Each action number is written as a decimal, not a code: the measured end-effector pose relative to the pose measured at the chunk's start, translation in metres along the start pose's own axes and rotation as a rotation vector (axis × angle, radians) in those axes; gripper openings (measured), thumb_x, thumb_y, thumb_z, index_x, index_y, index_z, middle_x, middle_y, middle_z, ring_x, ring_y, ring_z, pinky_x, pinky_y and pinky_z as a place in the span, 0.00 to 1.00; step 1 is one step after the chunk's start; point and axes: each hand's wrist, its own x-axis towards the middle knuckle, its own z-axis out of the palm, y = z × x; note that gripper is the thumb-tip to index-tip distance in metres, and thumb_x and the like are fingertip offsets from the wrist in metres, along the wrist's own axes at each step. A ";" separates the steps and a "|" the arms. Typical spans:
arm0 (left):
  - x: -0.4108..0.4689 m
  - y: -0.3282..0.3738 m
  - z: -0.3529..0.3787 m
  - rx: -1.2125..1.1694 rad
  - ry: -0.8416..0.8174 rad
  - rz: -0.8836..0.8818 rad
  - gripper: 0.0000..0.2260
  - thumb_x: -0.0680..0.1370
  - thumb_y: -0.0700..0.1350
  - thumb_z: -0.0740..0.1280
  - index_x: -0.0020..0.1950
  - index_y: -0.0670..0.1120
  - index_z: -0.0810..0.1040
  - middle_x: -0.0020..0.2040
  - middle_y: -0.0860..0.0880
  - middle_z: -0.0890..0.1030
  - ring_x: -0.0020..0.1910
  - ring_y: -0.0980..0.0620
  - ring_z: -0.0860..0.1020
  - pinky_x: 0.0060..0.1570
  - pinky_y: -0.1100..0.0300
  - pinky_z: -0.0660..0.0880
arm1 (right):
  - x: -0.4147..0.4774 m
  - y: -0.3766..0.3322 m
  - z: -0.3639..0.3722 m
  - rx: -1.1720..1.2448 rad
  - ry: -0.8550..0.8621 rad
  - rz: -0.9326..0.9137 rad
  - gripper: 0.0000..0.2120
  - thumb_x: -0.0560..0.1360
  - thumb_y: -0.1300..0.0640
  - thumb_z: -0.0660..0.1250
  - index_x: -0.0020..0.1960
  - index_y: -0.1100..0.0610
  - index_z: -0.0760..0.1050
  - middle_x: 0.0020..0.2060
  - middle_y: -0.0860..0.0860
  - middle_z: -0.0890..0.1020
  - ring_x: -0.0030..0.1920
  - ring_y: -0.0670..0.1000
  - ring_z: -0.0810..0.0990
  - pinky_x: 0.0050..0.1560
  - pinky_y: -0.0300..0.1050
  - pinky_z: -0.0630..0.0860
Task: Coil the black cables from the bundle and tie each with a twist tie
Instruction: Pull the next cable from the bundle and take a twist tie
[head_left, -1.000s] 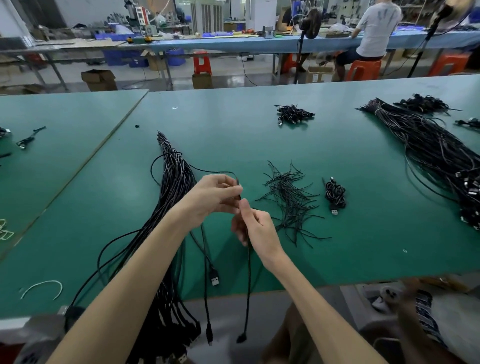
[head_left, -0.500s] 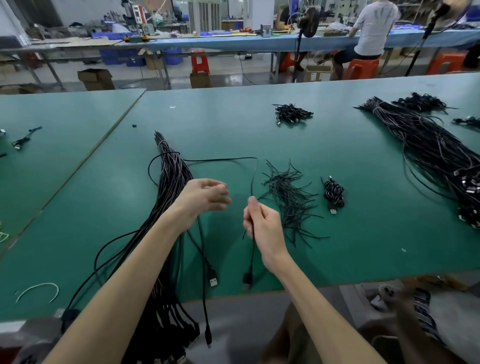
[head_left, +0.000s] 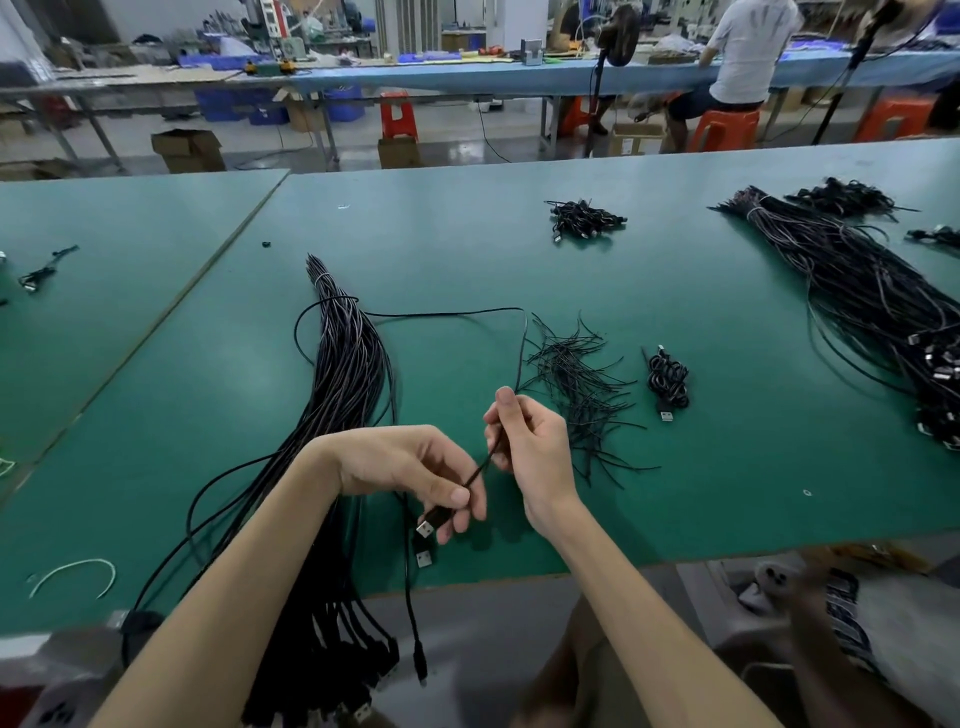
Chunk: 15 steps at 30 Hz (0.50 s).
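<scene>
A long bundle of black cables lies on the green table and hangs over its near edge at the left. One black cable runs from the bundle in a loop to my hands. My left hand pinches that cable just behind its USB plug. My right hand grips the same cable a little further along, thumb up. A loose pile of black twist ties lies right of my hands. One coiled, tied cable rests beside the ties.
A second big cable bundle lies at the right. Small heaps of coiled cables sit further back. A white tie lies near the left front edge. A person sits at a far bench, and someone's clothing shows at lower right.
The cable's plug end, hanging below my right hand before, is now held in my left hand. My right hand has slid up along the cable, which is stretched between both hands.
</scene>
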 end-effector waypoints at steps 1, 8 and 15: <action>0.000 -0.004 0.000 -0.045 0.022 0.047 0.08 0.84 0.40 0.66 0.59 0.39 0.81 0.44 0.45 0.83 0.40 0.47 0.81 0.47 0.54 0.76 | 0.001 0.001 0.000 -0.011 0.006 0.003 0.18 0.83 0.45 0.65 0.41 0.57 0.77 0.29 0.48 0.78 0.28 0.45 0.74 0.28 0.36 0.70; 0.001 -0.021 -0.003 -0.687 0.340 0.372 0.17 0.82 0.52 0.69 0.60 0.39 0.83 0.34 0.55 0.71 0.26 0.62 0.67 0.28 0.68 0.67 | 0.001 0.003 0.004 -0.127 -0.025 -0.021 0.17 0.84 0.49 0.65 0.41 0.58 0.77 0.28 0.48 0.79 0.27 0.48 0.73 0.29 0.41 0.71; 0.004 -0.029 -0.012 -0.764 0.849 0.332 0.10 0.80 0.46 0.68 0.52 0.42 0.87 0.39 0.51 0.71 0.25 0.61 0.66 0.21 0.71 0.63 | 0.000 0.004 -0.003 0.013 0.003 -0.002 0.13 0.85 0.53 0.64 0.46 0.59 0.78 0.32 0.52 0.82 0.27 0.49 0.76 0.29 0.38 0.72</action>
